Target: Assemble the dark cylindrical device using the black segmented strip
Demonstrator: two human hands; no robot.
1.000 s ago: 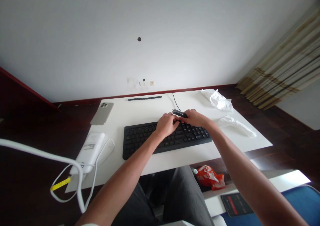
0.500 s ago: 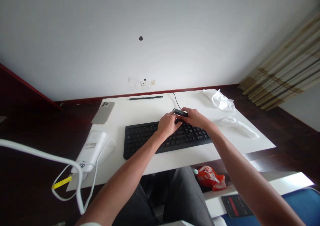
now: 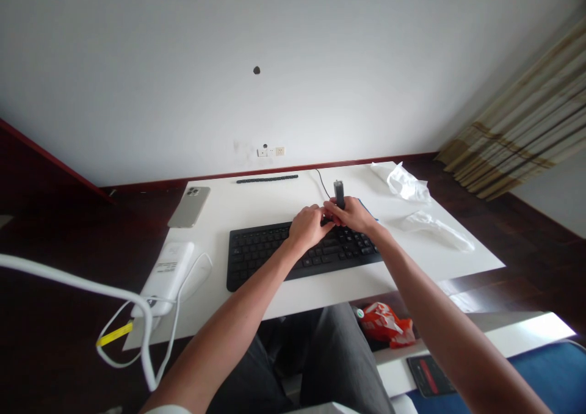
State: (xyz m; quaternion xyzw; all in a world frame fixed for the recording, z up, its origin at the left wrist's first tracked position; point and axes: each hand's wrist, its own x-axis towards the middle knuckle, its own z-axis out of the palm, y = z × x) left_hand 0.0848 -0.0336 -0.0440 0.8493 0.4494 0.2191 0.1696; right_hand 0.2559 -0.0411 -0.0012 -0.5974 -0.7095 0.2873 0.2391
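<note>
A black keyboard lies on the white table. Both hands meet above its far right part. My right hand grips a small dark tool that stands upright out of its fingers. My left hand rests curled on the keys, its fingertips touching the right hand near the tool's lower end. What the fingertips pinch there is hidden.
A phone lies face down at the far left, a white power bank with white cable at the near left. A black strip and crumpled white plastic lie at the back. An orange bag sits under the table.
The dark tool lay nearly flat pointing left in my right hand; now it stands upright. Both hands have stayed over the keyboard's right part.
</note>
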